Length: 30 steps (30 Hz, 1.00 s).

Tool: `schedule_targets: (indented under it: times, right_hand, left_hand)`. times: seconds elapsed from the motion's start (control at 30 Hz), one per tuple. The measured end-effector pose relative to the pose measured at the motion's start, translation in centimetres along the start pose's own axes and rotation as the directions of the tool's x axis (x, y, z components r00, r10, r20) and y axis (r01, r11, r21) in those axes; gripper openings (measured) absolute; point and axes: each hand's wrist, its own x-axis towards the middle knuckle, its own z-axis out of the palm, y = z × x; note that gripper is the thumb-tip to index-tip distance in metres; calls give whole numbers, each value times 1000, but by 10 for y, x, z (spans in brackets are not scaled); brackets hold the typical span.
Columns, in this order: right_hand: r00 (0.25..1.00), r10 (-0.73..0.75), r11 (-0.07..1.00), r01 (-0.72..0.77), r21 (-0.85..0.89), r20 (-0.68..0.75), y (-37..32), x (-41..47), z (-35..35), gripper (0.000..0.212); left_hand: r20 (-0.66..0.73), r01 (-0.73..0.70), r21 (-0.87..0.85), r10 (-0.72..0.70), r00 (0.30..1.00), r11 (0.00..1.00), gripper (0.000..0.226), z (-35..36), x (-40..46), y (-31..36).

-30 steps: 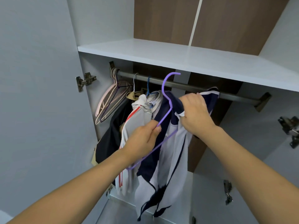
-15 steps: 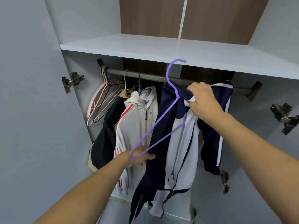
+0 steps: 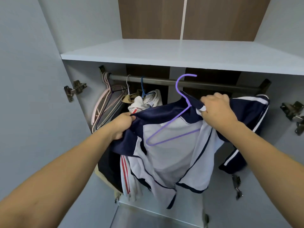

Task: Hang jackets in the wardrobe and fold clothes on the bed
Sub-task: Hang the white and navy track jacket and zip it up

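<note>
I stand at the open wardrobe (image 3: 49,79), and its rail (image 3: 213,85) runs across under the white shelf (image 3: 181,53). My navy and white jacket (image 3: 172,145) hangs open in front of the rail, not on it yet. The purple hanger (image 3: 171,125) sits inside the jacket with its hook up near the rail. My left hand (image 3: 122,125) pinches the navy shoulder cloth and pulls it out wide. My right hand (image 3: 217,111) grips the collar by the hanger neck. I think I should slide the left shoulder over the low hanger arm, make both sides even, then lift the hook onto the rail. A small tag shows on the white jacket (image 3: 148,102) behind, but I cannot read any words.
</note>
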Motion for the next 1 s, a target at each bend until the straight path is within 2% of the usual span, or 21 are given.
schedule_targets:
  times: [0.1, 0.17, 0.33, 0.4, 0.47, 0.53, 0.6, 0.63, 0.67, 0.77, 0.93, 1.0]
  right_hand:
    - [995, 101, 989, -98, 114, -19, -8, -2, 10, 27]
    - [994, 112, 974, -114, 194, 19, -19, -5, 17, 23]
    - [979, 146, 917, -188, 352, 143, -49, -6, 20, 21]
    - [959, 237, 808, -285, 516, 159, -48, -5, 16, 26]
    - [928, 336, 656, -353, 668, 161, -43, -4, 12, 29]
    - [897, 409, 563, -393, 727, 168, -36, -5, 10, 31]
    - [880, 437, 508, -411, 757, 185, -34, -4, 9, 34]
    - [876, 439, 492, -420, 762, 200, -35, -3, 9, 33]
    - [876, 433, 488, -426, 762, 212, -36, -1, 11, 33]
    - [876, 414, 488, -442, 753, 246, -40, 2, 18, 32]
    - [880, 383, 457, -445, 770, 281, -43, 1, 28, 31]
    - [882, 377, 481, -447, 754, 283, -45, 0, 35, 28]
  left_hand:
    - [38, -3, -149, 8, 999, 989, 18, 20, -11, 32]
    - [4, -94, -177, 96, 995, 980, 20, 39, -15, 53]
    - [98, -320, -147, 335, 937, 936, 22, 70, -24, 97]
    - [149, -485, -17, 482, 863, 874, 22, 67, -24, 100]
    - [280, -634, 150, 583, 763, 758, 28, 56, -23, 88]
    - [448, -729, 398, 576, 684, 556, 56, 41, -19, 65]
    - [489, -697, 686, 577, 654, 209, 73, 31, -15, 40]
    - [455, -635, 766, 616, 643, 97, 69, 30, -16, 31]
    - [413, -591, 805, 659, 629, 60, 60, 30, -16, 26]
    - [306, -571, 802, 697, 648, 179, 32, 33, -17, 22]
    - [326, -563, 803, 647, 689, 194, 22, 44, -18, 30]
    - [301, -527, 827, 635, 712, 199, 19, 55, -17, 30]
